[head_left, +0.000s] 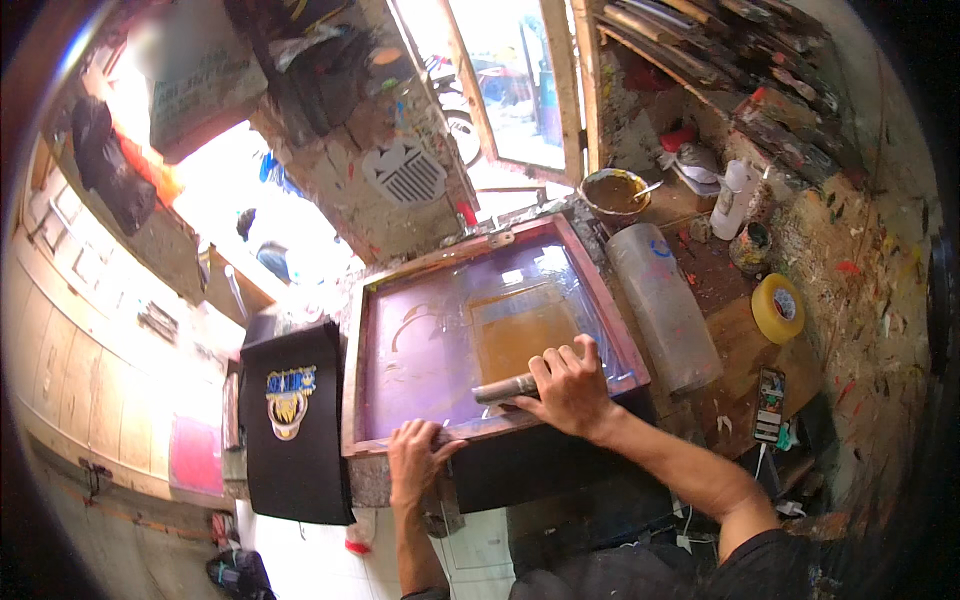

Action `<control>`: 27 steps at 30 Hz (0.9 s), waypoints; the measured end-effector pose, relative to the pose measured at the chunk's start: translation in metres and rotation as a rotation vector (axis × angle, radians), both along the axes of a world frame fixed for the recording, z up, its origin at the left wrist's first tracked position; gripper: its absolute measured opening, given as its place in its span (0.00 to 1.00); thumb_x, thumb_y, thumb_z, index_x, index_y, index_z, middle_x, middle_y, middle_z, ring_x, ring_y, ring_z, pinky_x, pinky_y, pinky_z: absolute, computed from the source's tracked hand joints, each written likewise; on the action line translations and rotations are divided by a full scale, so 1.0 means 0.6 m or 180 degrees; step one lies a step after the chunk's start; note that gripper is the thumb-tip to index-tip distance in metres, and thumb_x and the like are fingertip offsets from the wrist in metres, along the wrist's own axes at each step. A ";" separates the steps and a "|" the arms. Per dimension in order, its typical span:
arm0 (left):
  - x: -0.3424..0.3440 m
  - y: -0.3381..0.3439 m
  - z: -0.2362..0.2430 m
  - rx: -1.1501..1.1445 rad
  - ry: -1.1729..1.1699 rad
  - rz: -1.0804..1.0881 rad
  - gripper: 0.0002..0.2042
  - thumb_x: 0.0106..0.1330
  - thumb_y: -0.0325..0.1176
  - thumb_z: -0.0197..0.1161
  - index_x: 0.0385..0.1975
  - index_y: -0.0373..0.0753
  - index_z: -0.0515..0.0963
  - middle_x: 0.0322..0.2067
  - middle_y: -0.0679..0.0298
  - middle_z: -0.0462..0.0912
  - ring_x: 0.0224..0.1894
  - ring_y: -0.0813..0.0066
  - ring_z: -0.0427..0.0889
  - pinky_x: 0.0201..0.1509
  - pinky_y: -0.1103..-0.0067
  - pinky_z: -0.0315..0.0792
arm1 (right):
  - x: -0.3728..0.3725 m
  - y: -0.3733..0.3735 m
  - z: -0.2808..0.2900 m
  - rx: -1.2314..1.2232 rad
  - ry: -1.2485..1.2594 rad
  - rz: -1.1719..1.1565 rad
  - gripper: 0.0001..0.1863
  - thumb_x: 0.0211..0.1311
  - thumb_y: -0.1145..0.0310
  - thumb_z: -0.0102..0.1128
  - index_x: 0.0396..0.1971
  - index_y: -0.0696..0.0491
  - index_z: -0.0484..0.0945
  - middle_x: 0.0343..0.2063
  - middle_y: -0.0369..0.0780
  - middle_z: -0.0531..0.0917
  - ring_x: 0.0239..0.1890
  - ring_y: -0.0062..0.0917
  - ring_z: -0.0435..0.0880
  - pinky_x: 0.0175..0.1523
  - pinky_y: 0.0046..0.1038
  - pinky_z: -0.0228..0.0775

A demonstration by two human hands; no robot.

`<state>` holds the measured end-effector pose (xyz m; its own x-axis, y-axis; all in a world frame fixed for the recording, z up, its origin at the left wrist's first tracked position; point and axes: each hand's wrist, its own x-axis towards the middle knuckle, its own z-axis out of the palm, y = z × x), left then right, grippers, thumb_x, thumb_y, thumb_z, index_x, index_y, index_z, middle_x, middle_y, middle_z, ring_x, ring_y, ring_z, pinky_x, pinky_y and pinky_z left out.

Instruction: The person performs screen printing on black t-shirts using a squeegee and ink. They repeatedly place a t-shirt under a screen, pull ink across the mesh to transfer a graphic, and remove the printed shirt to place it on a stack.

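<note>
My right hand [572, 392] is wrapped round a squeegee [505, 389] and holds it against the near part of a screen-printing frame [614, 318]. Inside this wooden frame, a purple mesh [420, 375] carries a rectangular patch of brown ink [522, 335], just beyond the squeegee. At the frame's near left edge, my left hand [413, 460] grips the wood, its fingers over the top and thumb stretched along the side. Black fabric [530, 470] shows beneath the near side of the frame. The squeegee's blade is hidden by its handle.
Left of the frame hangs black printed fabric [295, 465]. To the right are a grey translucent cylinder [665, 310], a yellow tape roll [766, 327] and a phone [768, 405] with a cable. Farther back stand an ink bowl [603, 211], a stained jar [750, 250] and a white bottle [732, 195].
</note>
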<state>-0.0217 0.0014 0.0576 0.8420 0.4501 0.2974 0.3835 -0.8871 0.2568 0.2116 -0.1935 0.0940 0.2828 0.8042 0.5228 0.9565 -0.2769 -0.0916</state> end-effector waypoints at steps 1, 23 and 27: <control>-0.001 0.002 0.034 -0.0042 -0.0106 -0.0043 0.25 0.54 0.57 0.74 0.32 0.38 0.82 0.31 0.62 0.80 0.38 0.62 0.78 0.48 0.67 0.68 | -0.015 0.002 0.013 0.0319 0.0094 -0.0278 0.30 0.54 0.37 0.69 0.36 0.52 0.80 0.33 0.41 0.82 0.41 0.31 0.83 0.58 0.48 0.59; 0.208 0.167 -0.072 0.0056 -0.0579 0.0965 0.31 0.64 0.39 0.72 0.66 0.39 0.72 0.66 0.47 0.72 0.65 0.49 0.73 0.67 0.60 0.67 | 0.232 0.269 0.458 0.0133 0.0003 -0.0062 0.47 0.60 0.23 0.51 0.44 0.61 0.86 0.40 0.57 0.88 0.46 0.47 0.89 0.55 0.47 0.77; 0.221 0.265 -0.078 -0.2657 -0.1599 0.0483 0.22 0.66 0.41 0.72 0.54 0.34 0.81 0.47 0.51 0.86 0.49 0.62 0.84 0.56 0.67 0.75 | 0.225 0.268 0.455 -0.0098 -0.0081 -0.0505 0.49 0.61 0.23 0.50 0.47 0.61 0.85 0.42 0.57 0.87 0.50 0.48 0.87 0.58 0.46 0.74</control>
